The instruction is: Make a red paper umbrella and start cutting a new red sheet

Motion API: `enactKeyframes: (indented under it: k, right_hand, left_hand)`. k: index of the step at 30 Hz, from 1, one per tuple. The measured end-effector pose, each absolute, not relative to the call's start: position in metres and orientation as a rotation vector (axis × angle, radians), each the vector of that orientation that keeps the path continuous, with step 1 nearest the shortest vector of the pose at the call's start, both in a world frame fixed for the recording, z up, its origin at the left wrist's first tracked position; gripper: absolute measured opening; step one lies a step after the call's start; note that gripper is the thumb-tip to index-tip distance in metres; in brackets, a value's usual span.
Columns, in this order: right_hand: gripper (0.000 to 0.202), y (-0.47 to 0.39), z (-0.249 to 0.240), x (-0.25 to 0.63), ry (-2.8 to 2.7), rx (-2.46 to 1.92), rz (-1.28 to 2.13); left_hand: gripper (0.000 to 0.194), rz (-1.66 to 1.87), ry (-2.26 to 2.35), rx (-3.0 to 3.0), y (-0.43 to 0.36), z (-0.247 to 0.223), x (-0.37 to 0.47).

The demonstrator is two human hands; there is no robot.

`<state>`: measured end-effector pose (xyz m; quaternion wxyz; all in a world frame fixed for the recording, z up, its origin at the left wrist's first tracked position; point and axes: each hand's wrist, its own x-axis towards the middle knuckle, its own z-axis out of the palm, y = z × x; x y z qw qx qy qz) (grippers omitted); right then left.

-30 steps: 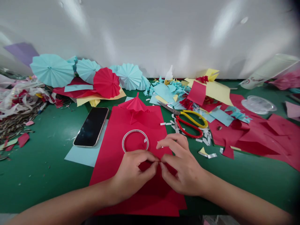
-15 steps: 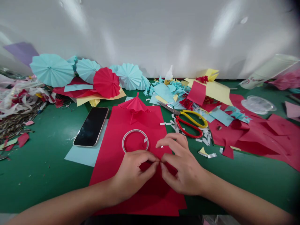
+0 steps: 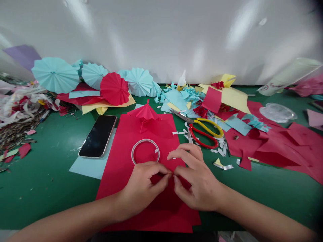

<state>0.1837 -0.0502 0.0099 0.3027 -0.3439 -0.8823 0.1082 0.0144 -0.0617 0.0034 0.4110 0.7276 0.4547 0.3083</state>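
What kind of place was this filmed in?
Probably a craft workspace, though home or workshop is unclear: a green table holds folded paper umbrellas, scissors and scattered paper scraps.

at least three pale-blue pleated paper discs (image 3: 56,76), one red disc (image 3: 114,88)
one white ring (image 3: 133,150), one black phone (image 3: 98,136), one red-and-yellow-handled scissors (image 3: 191,126)

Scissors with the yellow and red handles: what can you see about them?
The scissors have grey, metal-looking blades and two big loops that look smooth like plastic: one yellow loop, one red loop. They lie on their side, loops apart, tips pointing away and left, over some paper bits. Small white scraps lie around them. The right hand is nearby, but isn't holding them.
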Motion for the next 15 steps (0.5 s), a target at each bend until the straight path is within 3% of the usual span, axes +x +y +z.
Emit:
enactKeyframes:
  k: [15]
  right_hand:
    - [0.012, -0.0504, 0.0103, 0.1831, -2.319, -0.935, 0.3]
  left_hand:
    - [0.014, 0.795, 1.138, 1.75, -0.0596, 0.0044, 0.0148]
